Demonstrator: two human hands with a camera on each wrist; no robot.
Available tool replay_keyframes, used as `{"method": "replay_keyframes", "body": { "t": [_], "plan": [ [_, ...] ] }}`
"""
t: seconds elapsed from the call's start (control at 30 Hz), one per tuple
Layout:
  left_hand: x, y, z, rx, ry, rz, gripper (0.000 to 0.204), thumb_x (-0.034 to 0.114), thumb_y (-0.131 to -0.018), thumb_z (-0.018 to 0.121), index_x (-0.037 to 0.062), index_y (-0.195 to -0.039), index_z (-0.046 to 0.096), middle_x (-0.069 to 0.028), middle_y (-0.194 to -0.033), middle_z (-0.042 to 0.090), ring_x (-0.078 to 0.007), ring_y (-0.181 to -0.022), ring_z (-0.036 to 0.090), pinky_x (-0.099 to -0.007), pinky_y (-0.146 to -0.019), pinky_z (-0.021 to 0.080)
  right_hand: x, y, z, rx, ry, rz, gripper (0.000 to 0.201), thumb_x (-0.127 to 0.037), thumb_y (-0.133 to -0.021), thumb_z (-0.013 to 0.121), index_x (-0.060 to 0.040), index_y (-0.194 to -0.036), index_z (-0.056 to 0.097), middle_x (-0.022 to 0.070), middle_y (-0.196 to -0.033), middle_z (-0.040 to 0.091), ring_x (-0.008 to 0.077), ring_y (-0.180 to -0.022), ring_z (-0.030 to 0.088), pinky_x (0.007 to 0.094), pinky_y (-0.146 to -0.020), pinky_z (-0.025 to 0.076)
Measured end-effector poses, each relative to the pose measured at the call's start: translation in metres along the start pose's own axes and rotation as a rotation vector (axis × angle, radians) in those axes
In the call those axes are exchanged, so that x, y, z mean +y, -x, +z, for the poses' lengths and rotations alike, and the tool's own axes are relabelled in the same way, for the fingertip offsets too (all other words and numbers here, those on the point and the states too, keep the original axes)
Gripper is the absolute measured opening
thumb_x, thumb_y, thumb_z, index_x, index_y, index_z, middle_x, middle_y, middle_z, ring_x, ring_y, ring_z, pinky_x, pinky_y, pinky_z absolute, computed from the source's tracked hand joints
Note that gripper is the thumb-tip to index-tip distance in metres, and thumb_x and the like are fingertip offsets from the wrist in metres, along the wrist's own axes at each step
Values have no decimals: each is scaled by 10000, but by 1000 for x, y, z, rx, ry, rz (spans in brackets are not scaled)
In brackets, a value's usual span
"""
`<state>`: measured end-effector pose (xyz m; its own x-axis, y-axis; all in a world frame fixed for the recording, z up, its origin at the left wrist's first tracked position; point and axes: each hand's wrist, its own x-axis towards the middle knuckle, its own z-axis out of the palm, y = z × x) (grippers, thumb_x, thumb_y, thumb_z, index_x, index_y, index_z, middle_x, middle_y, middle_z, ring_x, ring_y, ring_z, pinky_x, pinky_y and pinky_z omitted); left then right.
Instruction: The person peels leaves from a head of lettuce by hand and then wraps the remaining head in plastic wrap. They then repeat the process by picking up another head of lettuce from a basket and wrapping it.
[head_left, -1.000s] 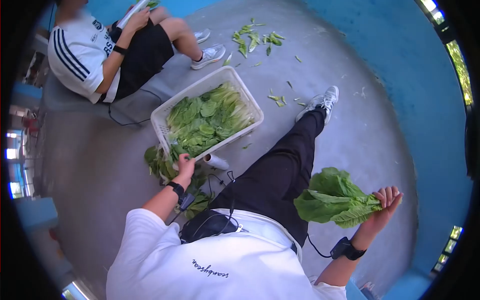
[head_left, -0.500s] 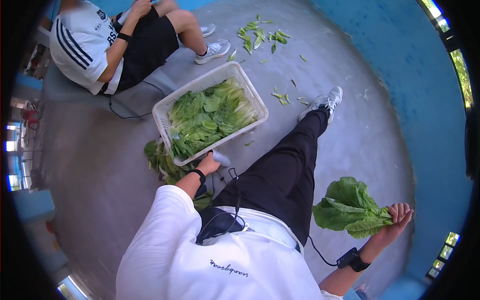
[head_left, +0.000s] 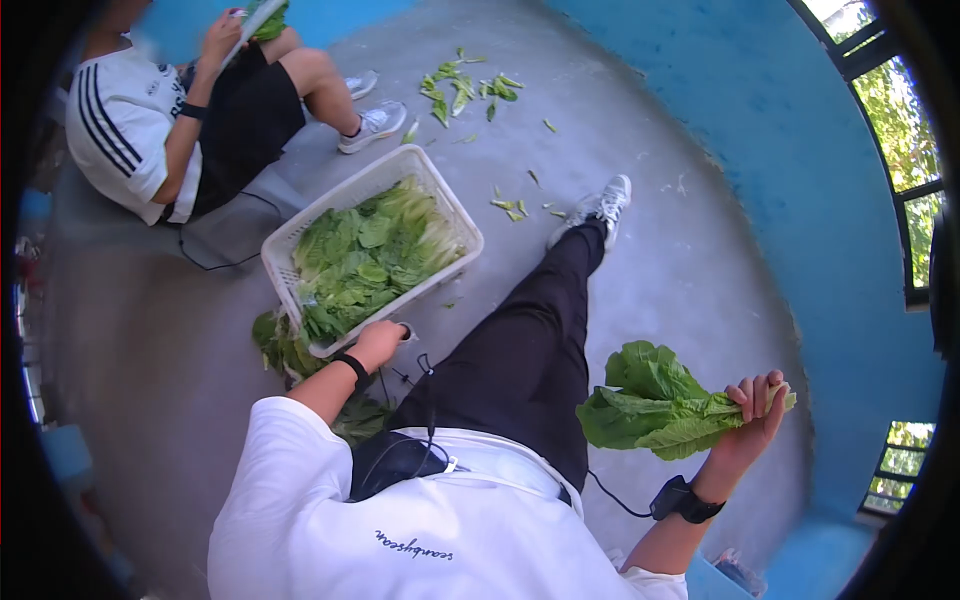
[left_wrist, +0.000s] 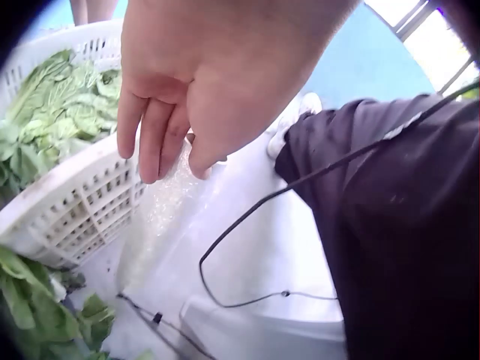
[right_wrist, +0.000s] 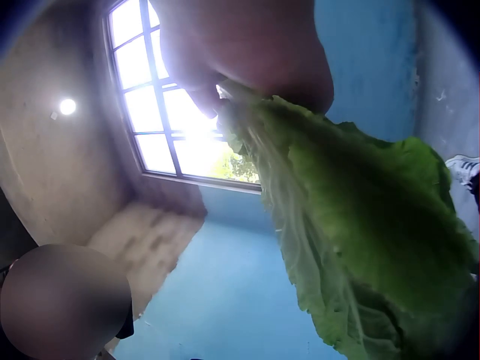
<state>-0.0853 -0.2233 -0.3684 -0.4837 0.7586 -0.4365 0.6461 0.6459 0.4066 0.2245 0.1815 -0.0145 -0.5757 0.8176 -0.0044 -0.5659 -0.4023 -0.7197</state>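
Observation:
My left hand (head_left: 378,345) grips the end of a clear film roll (left_wrist: 161,214) beside the basket. Its fingers and thumb (left_wrist: 197,161) curl round the top of the roll, which stands up from the floor in the left wrist view. Far to the right, my right hand (head_left: 757,415) holds a bunch of green leaves (head_left: 655,410) by the pale stems. The leaves (right_wrist: 367,217) spread away from that hand (right_wrist: 255,52) in the right wrist view. Many leafy greens (head_left: 365,250) lie in the white basket (head_left: 455,200), left of my legs.
Loose leaves (head_left: 275,340) lie on the floor at the basket's near side. Leaf scraps (head_left: 462,92) are scattered beyond it. A seated person (head_left: 130,130) holds greens at upper left. A thin black cable (left_wrist: 225,238) crosses near my left hand.
My left hand has moved from the basket's near-left corner to the film roll and taken hold of it. My right hand keeps holding its bunch. The head view has shifted.

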Motion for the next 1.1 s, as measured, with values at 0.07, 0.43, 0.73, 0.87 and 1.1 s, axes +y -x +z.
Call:
{"method": "replay_keyframes", "body": {
  "t": [0.07, 0.43, 0.73, 0.87, 1.1],
  "plan": [
    [25, 4, -49, 66, 63, -19, 152, 192, -928, 620, 81, -1005, 690, -203, -997, 704, -398, -901, 681, -511, -764, 528, 4, -6, 2, -67, 144, 30, 131, -217, -1070, 533, -87, -1049, 530, -52, -682, 338, 62, -582, 347, 265, -679, 453],
    [126, 36, -240, 344, 576, 420, 103, 36, -933, 640, 64, -996, 562, -171, -1393, 521, -350, -1285, 547, -398, -1068, 409, 67, -23, 67, -394, 914, 314, 38, -25, -939, 660, -20, -973, 644, -1, -735, 582, 71, -627, 537, 255, -591, 461],
    [212, 22, -259, 156, 1203, 840, 105, 163, -1044, 566, 103, -1090, 495, -126, -1335, 450, -246, -1273, 504, -404, -1070, 385, 102, -22, 123, -546, 1034, 227, 231, -63, -809, 827, -36, -992, 688, -4, -766, 593, 71, -695, 534, 249, -623, 432],
    [225, 24, -259, 66, 1316, 839, 158, 223, -1034, 593, 108, -1067, 489, -132, -1331, 457, -242, -1301, 479, -400, -1088, 366, 116, -30, 114, -635, 964, -86, 244, -64, -790, 832, -11, -983, 693, 49, -853, 661, 128, -768, 612, 286, -697, 483],
    [225, 32, -249, -15, 1425, 853, 175, 245, -1043, 582, 98, -1071, 491, -136, -1347, 476, -220, -1256, 491, -391, -1077, 375, 109, -15, 130, -624, 981, 114, 112, -8, -830, 773, 3, -922, 709, 80, -889, 699, 159, -784, 649, 291, -708, 505]
  ]
}}
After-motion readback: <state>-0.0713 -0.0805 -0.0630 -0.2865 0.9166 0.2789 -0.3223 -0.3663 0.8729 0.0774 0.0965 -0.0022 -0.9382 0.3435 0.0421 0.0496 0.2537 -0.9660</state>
